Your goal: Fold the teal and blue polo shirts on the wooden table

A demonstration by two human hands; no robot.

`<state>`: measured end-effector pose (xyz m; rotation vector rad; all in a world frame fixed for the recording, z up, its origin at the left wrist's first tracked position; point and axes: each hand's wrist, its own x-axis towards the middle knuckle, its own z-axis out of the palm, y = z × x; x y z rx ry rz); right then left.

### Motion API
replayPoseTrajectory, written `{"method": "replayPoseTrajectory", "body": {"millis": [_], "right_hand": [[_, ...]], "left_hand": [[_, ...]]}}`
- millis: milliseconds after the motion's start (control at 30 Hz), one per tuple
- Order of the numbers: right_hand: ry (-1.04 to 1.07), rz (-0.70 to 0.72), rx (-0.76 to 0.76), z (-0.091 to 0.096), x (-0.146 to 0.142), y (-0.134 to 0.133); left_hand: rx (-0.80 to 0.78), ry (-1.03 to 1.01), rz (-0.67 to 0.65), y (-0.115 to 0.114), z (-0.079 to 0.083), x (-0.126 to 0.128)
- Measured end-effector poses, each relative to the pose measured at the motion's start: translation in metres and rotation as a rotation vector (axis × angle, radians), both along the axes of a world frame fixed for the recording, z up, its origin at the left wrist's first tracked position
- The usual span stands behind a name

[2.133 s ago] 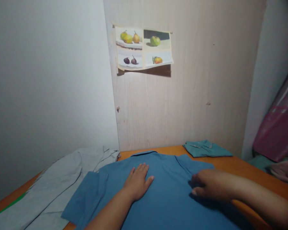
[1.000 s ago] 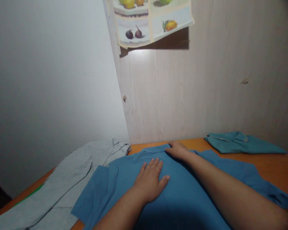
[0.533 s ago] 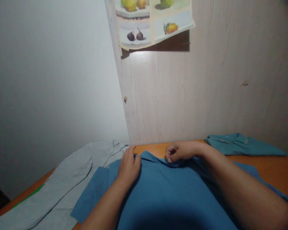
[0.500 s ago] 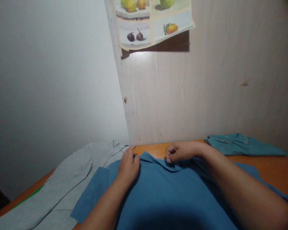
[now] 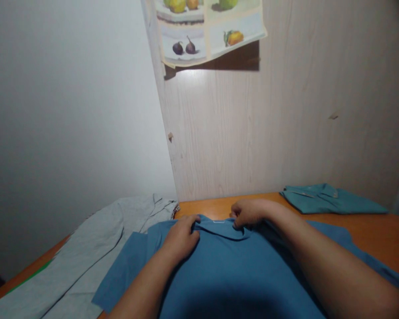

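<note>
A blue polo shirt (image 5: 226,274) lies spread on the orange table (image 5: 379,235) in front of me. My left hand (image 5: 181,237) is closed on the left end of its collar (image 5: 219,225). My right hand (image 5: 248,212) pinches the right end of the same collar, fingers curled. Between the two hands the collar is lifted a little off the table and folds toward me. Both forearms rest over the body of the shirt.
A grey garment (image 5: 86,261) lies flat on the table's left side, partly under the blue shirt. A folded teal shirt (image 5: 326,200) sits at the back right. A wood-grain panel (image 5: 269,124) with a fruit picture (image 5: 209,31) rises behind the table.
My left hand left the shirt's chest and closed on the collar's left end. My right hand moved from the shirt's right side to the collar and gripped it. The collar now lifts toward me.
</note>
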<state>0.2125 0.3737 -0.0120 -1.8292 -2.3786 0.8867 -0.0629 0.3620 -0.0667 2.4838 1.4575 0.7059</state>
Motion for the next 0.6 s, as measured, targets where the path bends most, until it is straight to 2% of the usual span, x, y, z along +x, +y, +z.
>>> {"method": "replayPoseTrajectory", "body": {"millis": [200, 333, 467, 600], "right_hand": [[-0.003, 0.047, 0.006, 0.000, 0.000, -0.003], [-0.021, -0.023, 0.216, 0.000, -0.001, 0.003], [-0.001, -0.134, 0.387, -0.003, -0.002, 0.011], [0.025, -0.206, 0.458, -0.007, -0.001, 0.019]], "left_hand": [[-0.018, 0.131, 0.057, -0.009, 0.022, 0.003], [0.044, 0.095, 0.092, -0.010, 0.031, 0.002], [0.171, 0.008, 0.086, -0.005, 0.031, 0.001], [0.233, -0.158, 0.041, 0.004, 0.019, 0.002]]}}
